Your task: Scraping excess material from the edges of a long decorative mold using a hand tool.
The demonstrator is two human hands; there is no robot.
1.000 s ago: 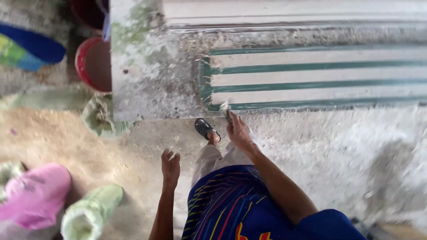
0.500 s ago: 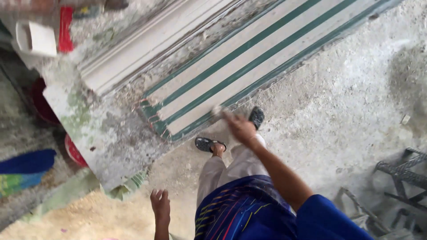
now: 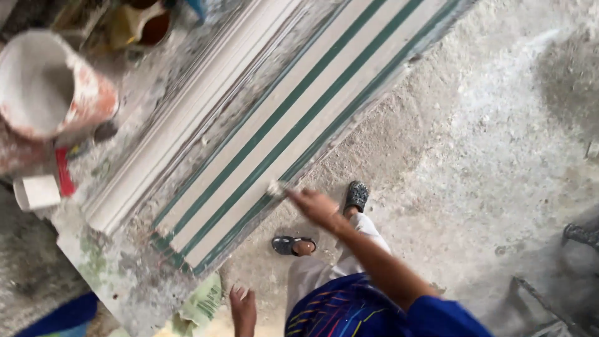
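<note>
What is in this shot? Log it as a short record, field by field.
Setting: rough concrete floor, seen from above
Work surface: stained table
Striped panel: long white panel with green stripes, lying on the table
Moulding: pale moulding beside the panel
Right hand: right hand holds a small whitish object at the panel's edge
Left hand: left hand hangs free, holding nothing
Bucket: paint-smeared bucket on the table
Feet: dark sandals

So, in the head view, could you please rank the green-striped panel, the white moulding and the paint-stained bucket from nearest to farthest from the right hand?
1. Green-striped panel, just left of the right hand.
2. White moulding, beyond the panel.
3. Paint-stained bucket, far upper left.
</note>
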